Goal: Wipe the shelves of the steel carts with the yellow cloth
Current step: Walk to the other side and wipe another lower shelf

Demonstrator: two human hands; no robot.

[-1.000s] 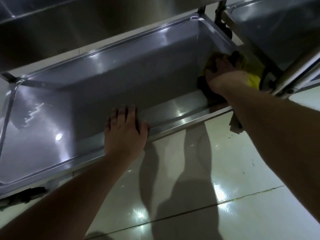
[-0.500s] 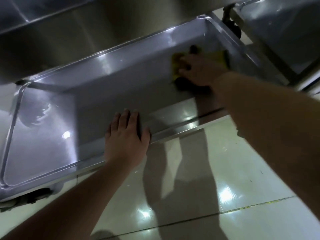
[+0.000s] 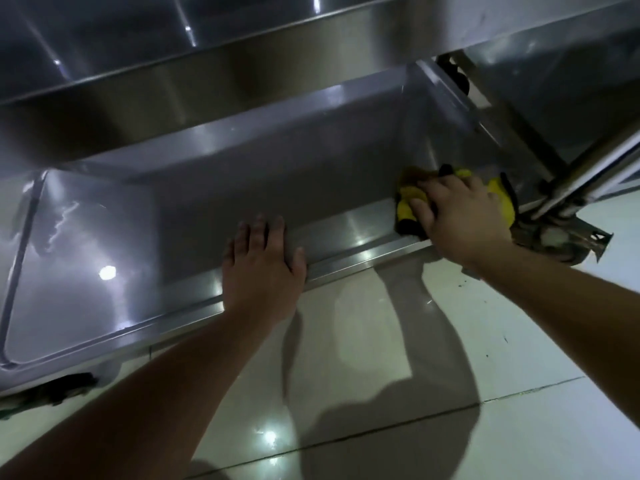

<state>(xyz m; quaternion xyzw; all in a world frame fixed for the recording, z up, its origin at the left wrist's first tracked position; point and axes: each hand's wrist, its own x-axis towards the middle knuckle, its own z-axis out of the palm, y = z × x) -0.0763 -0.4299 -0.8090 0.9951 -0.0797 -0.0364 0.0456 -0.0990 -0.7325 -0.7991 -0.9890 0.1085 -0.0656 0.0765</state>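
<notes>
The bottom shelf [image 3: 207, 209] of a steel cart is a shallow tray with a raised rim, seen from above. My right hand [image 3: 464, 216] presses the yellow cloth [image 3: 407, 202] with black trim onto the shelf's near right corner, fingers spread over it. Most of the cloth is hidden under the hand. My left hand [image 3: 263, 268] lies flat on the shelf's front rim near the middle, fingers straight, holding nothing.
An upper steel shelf [image 3: 173, 64] overhangs the back of the tray. A second cart [image 3: 571, 81] stands at the right, its tube frame [image 3: 588, 174] and a caster bracket [image 3: 561, 240] close to my right hand. Another caster [image 3: 52, 393] sits lower left. Glossy white floor tiles [image 3: 450, 410] lie in front.
My right hand has slid the cloth from the middle back of the shelf to the near right corner. My left hand has stayed on the front rim.
</notes>
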